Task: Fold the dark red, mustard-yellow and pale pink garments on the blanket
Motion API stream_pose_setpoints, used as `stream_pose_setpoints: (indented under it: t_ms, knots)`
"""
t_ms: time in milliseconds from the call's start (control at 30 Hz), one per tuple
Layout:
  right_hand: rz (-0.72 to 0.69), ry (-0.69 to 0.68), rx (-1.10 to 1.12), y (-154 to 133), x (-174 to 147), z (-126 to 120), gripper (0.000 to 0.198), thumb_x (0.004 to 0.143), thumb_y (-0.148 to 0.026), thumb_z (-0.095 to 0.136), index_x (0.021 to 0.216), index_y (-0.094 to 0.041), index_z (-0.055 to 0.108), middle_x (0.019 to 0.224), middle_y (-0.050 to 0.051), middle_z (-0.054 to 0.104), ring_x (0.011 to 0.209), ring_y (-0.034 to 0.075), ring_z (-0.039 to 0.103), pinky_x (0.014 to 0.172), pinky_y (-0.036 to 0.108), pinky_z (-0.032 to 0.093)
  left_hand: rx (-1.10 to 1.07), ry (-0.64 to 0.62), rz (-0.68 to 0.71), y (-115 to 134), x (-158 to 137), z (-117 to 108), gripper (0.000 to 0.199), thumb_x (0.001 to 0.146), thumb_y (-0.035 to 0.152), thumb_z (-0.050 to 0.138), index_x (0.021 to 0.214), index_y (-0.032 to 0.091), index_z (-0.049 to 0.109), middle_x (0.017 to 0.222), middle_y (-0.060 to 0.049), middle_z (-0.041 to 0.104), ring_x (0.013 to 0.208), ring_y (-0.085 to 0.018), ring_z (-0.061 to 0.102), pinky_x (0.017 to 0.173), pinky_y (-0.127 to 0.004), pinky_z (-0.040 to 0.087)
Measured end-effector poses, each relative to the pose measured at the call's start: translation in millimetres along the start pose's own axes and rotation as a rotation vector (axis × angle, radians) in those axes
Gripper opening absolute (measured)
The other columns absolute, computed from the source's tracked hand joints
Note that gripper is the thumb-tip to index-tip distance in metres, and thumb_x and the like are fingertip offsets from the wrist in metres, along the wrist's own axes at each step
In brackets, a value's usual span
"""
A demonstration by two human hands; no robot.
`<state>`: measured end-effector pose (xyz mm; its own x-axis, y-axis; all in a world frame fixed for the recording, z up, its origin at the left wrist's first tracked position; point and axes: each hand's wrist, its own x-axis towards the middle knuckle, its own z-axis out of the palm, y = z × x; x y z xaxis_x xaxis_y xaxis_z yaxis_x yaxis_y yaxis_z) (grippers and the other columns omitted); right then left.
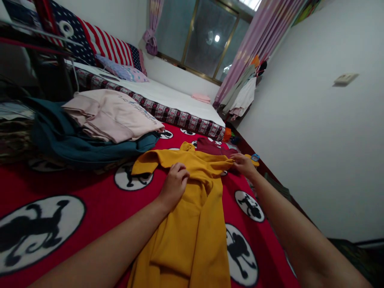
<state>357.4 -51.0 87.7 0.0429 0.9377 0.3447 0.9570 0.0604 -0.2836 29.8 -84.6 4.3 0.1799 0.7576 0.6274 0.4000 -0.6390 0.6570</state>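
Note:
A mustard-yellow long-sleeved garment (183, 224) lies stretched out on a red blanket (99, 216) printed with black figures in white circles. Its collar end points away from me, and the lower part runs out of the bottom of the view. My left hand (175, 184) rests on the upper left of the garment, fingers curled into the cloth near the left sleeve. At the far right, my right hand (243, 164) pinches the garment's shoulder or sleeve edge. Beyond the collar lies a folded maroon garment (208, 146), partly covered by the yellow cloth.
On the left, a folded pale pink top (111, 114) sits on a dark teal garment (90, 154). Behind is a white-topped bed (177, 96) with pillows. A white wall (324, 152) bounds the right side, with clothes (244, 96) hanging by the curtain.

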Motion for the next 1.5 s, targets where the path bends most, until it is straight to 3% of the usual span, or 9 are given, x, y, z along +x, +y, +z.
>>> stream_pose_setpoints:
  t_ms: [133, 333, 500, 633, 833, 967, 1133, 1333, 1500]
  knots:
    - [0.159, 0.098, -0.071, -14, 15, 12, 0.020, 0.080, -0.029, 0.059, 0.089, -0.017, 0.072, 0.083, 0.006, 0.072, 0.080, 0.021, 0.064, 0.072, 0.030, 0.048, -0.003, 0.033, 0.039, 5, 2, -7, 0.016, 0.085, 0.005, 0.051, 0.081, 0.019, 0.057, 0.092, -0.005, 0.057, 0.093, -0.021, 0.053, 0.087, -0.036, 0.046]
    - [0.313, 0.211, -0.229, -46, 23, 52, 0.030, 0.085, -0.036, 0.058, 0.108, -0.017, 0.063, 0.097, 0.010, 0.069, 0.088, 0.024, 0.063, 0.074, 0.031, 0.045, 0.016, 0.116, 0.037, 12, 1, -14, 0.013, 0.089, 0.012, 0.049, 0.091, 0.020, 0.058, 0.100, -0.007, 0.056, 0.099, -0.021, 0.053, 0.093, -0.038, 0.045]
    - [0.238, 0.086, -0.300, -67, 15, 75, 0.023, 0.092, -0.021, 0.045, 0.108, -0.016, 0.061, 0.112, 0.012, 0.059, 0.088, 0.021, 0.063, 0.072, 0.030, 0.043, 0.132, 0.026, 0.037, 15, -2, -17, 0.014, 0.093, 0.021, 0.047, 0.100, 0.022, 0.060, 0.101, -0.007, 0.062, 0.099, -0.022, 0.056, 0.090, -0.036, 0.045]
    - [0.190, 0.017, -0.309, -76, 9, 67, 0.028, 0.087, -0.016, 0.051, 0.114, -0.015, 0.057, 0.117, 0.013, 0.054, 0.089, 0.022, 0.062, 0.073, 0.030, 0.044, 0.338, -0.167, -0.078, 15, -3, -13, 0.016, 0.092, 0.028, 0.050, 0.098, 0.021, 0.064, 0.094, -0.007, 0.067, 0.091, -0.024, 0.061, 0.074, -0.033, 0.045]
    - [0.105, 0.243, -0.147, -92, -10, 63, 0.028, 0.087, -0.012, 0.044, 0.111, -0.013, 0.057, 0.112, 0.014, 0.055, 0.101, 0.024, 0.057, 0.088, 0.034, 0.045, 0.490, -0.271, -0.147, 17, -2, -12, 0.027, 0.095, 0.034, 0.044, 0.087, 0.019, 0.066, 0.089, -0.009, 0.066, 0.079, -0.024, 0.063, 0.061, -0.032, 0.040]
    - [-0.061, 0.028, -0.089, -89, -17, 90, 0.029, 0.090, -0.021, 0.047, 0.113, -0.013, 0.061, 0.131, 0.016, 0.053, 0.123, 0.026, 0.048, 0.105, 0.040, 0.038, 0.514, -0.257, -0.141, 17, -2, -12, 0.023, 0.093, 0.034, 0.048, 0.089, 0.019, 0.066, 0.094, -0.010, 0.064, 0.086, -0.025, 0.061, 0.066, -0.032, 0.042]
    - [0.038, -0.070, 0.044, -82, -16, 112, 0.036, 0.088, -0.017, 0.048, 0.121, -0.016, 0.061, 0.146, 0.013, 0.047, 0.134, 0.027, 0.041, 0.111, 0.045, 0.032, 0.503, -0.220, -0.095, 12, -3, -12, 0.024, 0.090, 0.040, 0.053, 0.091, 0.020, 0.067, 0.099, -0.011, 0.060, 0.095, -0.027, 0.057, 0.070, -0.034, 0.044]
    - [0.157, 0.141, 0.204, -93, -47, 105, 0.039, 0.081, -0.015, 0.046, 0.116, -0.014, 0.062, 0.126, 0.013, 0.063, 0.117, 0.022, 0.057, 0.101, 0.039, 0.044, 0.401, -0.171, -0.082, 8, -3, -13, 0.020, 0.088, 0.037, 0.057, 0.093, 0.021, 0.068, 0.099, -0.008, 0.061, 0.096, -0.025, 0.057, 0.074, -0.032, 0.045]
    - [0.234, 0.411, 0.445, -130, -94, 88, 0.028, 0.082, -0.026, 0.045, 0.099, -0.013, 0.064, 0.099, 0.011, 0.069, 0.089, 0.020, 0.064, 0.081, 0.031, 0.050, 0.260, -0.031, -0.157, 3, 1, -20, 0.029, 0.094, 0.035, 0.045, 0.090, 0.018, 0.068, 0.094, -0.007, 0.067, 0.090, -0.019, 0.062, 0.079, -0.028, 0.044]
